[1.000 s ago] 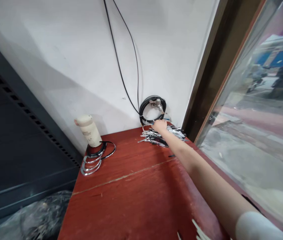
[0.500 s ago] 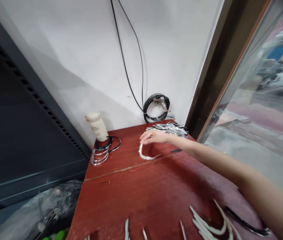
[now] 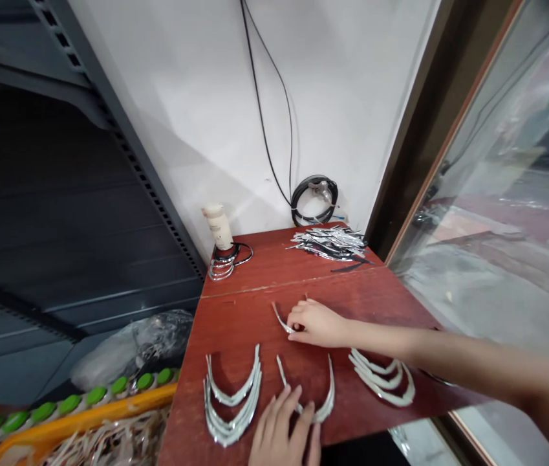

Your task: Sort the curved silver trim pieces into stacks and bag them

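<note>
My right hand (image 3: pixel 320 323) is closed around a thin silvery headband (image 3: pixel 280 318) above the middle of the red table (image 3: pixel 249 317). Part of that band is hidden behind the fingers. Lower down, my left hand (image 3: pixel 284 427) has its fingers spread over a small group of U-shaped headbands (image 3: pixel 327 398) and seems to touch them. To its left lies a nested set of silvery headbands (image 3: pixel 228 430). Another set of whitish headbands (image 3: pixel 395 395) rests beneath my right forearm.
At the back lie a pile of silver and black strips (image 3: pixel 330 243) and a coiled black cable (image 3: pixel 315 200). A cream bottle (image 3: pixel 220 230) stands back left beside more bands. An orange basket (image 3: pixel 123 408) with green-lidded bottles (image 3: pixel 96 395) is left of the table; glass is at right.
My right hand has come nearer from the back of the table, bringing the headband with it. The view has tilted down, and my left hand and the front headband sets now show.
</note>
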Demonstrator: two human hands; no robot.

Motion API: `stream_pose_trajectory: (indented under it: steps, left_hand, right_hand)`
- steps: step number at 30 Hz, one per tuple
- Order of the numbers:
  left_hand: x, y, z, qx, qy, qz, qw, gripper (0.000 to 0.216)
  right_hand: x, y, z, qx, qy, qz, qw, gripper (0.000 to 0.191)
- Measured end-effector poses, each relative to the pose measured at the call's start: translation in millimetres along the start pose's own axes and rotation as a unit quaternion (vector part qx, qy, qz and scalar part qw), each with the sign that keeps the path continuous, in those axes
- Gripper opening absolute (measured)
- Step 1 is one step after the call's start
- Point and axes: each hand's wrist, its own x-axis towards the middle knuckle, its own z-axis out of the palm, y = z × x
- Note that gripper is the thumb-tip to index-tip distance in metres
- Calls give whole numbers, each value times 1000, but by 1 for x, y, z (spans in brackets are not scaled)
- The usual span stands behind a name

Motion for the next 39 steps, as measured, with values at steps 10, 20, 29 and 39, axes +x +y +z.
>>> stream_pose_trajectory:
  steps: [10, 20, 29, 39]
  left_hand:
    - [15, 11, -25, -36, -64, -11, 997, 21]
    - [12, 10, -23, -18, -44, -5, 999, 21]
    - [4, 6, -13, -27, -25, -3, 999, 26]
    - [-10, -2, 12, -24, 36, 4, 999, 25]
  right_hand:
    - [-52, -47, 8, 19, -61, 2, 998, 14]
    - [-17, -31, -24, 102, -177, 11, 979, 17]
    - [148, 22, -19, -91, 86, 121, 985, 48]
    - [192, 36, -13, -125, 116, 74, 983, 24]
